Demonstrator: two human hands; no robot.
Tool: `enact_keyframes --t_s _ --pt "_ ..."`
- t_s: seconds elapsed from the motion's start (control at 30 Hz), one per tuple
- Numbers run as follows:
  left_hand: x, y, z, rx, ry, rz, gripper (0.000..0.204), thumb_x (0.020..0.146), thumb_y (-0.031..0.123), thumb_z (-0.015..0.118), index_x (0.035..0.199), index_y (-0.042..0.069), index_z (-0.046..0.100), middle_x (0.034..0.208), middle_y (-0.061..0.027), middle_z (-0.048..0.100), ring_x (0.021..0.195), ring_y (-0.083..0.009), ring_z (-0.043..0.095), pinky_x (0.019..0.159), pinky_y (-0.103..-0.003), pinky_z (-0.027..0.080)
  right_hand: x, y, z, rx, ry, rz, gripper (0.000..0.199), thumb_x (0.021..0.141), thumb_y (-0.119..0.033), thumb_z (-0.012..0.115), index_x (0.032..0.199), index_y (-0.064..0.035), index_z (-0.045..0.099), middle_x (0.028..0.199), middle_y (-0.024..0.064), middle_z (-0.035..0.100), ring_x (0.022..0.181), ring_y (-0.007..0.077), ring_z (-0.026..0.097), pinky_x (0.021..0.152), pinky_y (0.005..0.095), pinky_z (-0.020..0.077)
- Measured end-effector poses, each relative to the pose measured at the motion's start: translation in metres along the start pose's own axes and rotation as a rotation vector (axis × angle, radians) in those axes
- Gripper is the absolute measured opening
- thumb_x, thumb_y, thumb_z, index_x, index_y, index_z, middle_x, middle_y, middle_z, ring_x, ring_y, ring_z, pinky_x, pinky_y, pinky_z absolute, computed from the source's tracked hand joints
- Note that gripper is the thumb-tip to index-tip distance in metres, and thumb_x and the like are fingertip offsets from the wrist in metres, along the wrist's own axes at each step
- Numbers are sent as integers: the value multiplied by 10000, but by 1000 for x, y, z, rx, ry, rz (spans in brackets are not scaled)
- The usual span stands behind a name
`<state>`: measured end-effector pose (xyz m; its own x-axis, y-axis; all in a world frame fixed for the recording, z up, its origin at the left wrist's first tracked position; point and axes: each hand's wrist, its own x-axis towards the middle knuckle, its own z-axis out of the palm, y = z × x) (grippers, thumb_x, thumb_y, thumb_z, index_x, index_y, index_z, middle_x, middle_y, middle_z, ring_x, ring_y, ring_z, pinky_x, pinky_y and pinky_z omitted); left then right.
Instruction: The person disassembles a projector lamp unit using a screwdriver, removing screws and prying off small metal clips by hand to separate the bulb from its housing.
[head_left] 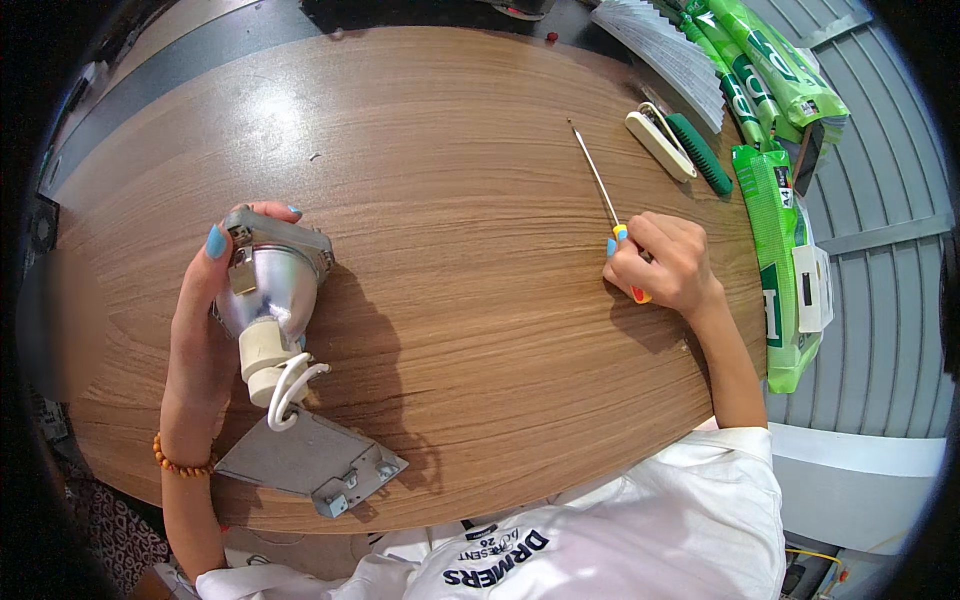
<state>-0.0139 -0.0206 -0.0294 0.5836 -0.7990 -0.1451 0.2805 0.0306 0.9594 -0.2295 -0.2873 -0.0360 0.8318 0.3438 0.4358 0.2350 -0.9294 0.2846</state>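
My left hand (205, 300) is closed around a projector lamp (285, 285), gripping its grey frame at the top and side. The lamp's silvery reflector narrows toward me into a cream ceramic base (265, 350), from which looped white wires (290, 395) come out. Below it, a flat grey metal plate (305, 455) with small brackets lies on the table. On the right, my right hand (662, 262) is wrapped round the yellow and red handle of a screwdriver (598, 180). Its thin shaft points away from me, up and to the left, apart from the lamp.
The wooden table (470, 200) has a curved edge. Toward the far right lie a cream stapler (660, 145), a green ridged object (700, 155) and a pleated grey-white piece (665, 50). Green paper packages (770, 230) line the right edge, beside a grey slatted surface (890, 250).
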Motion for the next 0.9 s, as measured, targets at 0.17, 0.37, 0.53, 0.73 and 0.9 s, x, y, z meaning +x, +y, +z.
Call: enact_keyframes --t_s 0.17,0.37,0.53,0.73,0.9 --pt "-2 0 -2 18 -17 -8 498 843 441 339 1054 8 463 844 -109 561 677 -104 571 551 -186 486 0 -2 3 -4 26 38 210 525 -45 575 555 -117 381 524 6 295 428 107 373 353 232 301" --pt "-2 -1 -4 13 -72 -10 491 842 442 343 1064 22 465 858 -101 553 711 -103 566 570 -193 488 -2 -3 4 -13 33 60 212 524 -39 578 562 -110 382 525 13 303 418 108 381 349 237 299" --pt "-1 0 -2 39 -16 -26 500 825 463 356 1059 36 470 888 -95 543 738 -99 555 585 -194 482 1 -3 2 9 16 86 231 525 -49 595 563 -106 375 525 15 308 418 111 392 350 241 299" --pt "2 -3 -10 177 -45 5 522 812 489 390 1084 44 405 957 -162 543 651 -105 576 474 -175 493 3 -4 4 -9 38 112 258 538 -55 613 560 -108 361 521 16 310 421 113 402 351 239 301" --pt "3 -1 -8 148 -116 48 494 829 469 374 1077 44 420 961 -143 544 781 -118 555 614 -188 475 5 -7 -2 -38 104 46 261 541 -48 635 580 -95 381 513 12 328 420 118 396 350 227 300"
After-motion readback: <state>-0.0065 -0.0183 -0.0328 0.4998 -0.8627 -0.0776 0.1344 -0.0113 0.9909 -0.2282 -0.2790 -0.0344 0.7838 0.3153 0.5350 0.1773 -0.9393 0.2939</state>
